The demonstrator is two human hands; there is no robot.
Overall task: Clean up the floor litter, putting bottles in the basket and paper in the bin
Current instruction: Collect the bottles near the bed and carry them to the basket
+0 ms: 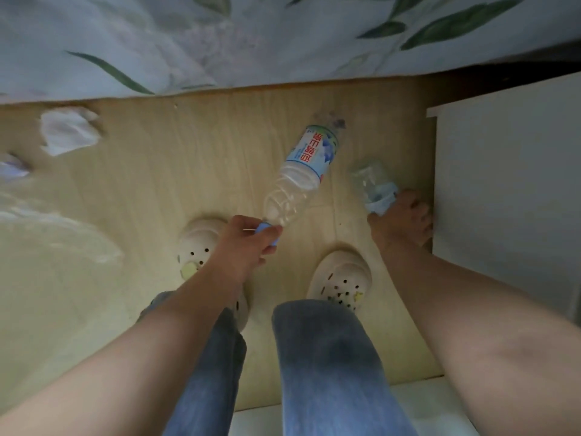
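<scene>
Gripping a labelled bottle (309, 158) by its blue cap with the left hand (248, 243), above the floor (188, 168); clutching a second bottle (372, 180) in the right hand (399, 221), beside the white cabinet (503, 184). Leaving crumpled paper (69, 130) to collect; basket and bin unseen.

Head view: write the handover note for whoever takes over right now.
Left hand grips the labelled bottle by its capped neck.
Right hand grips a second bottle beside the white cabinet.
A crumpled paper lies on the floor at left, with a second wad at the left edge.
Basket and bin are out of view.
Done: both bottles in hand.
Left to do: bottles into the basket, papers into the bin.
</scene>
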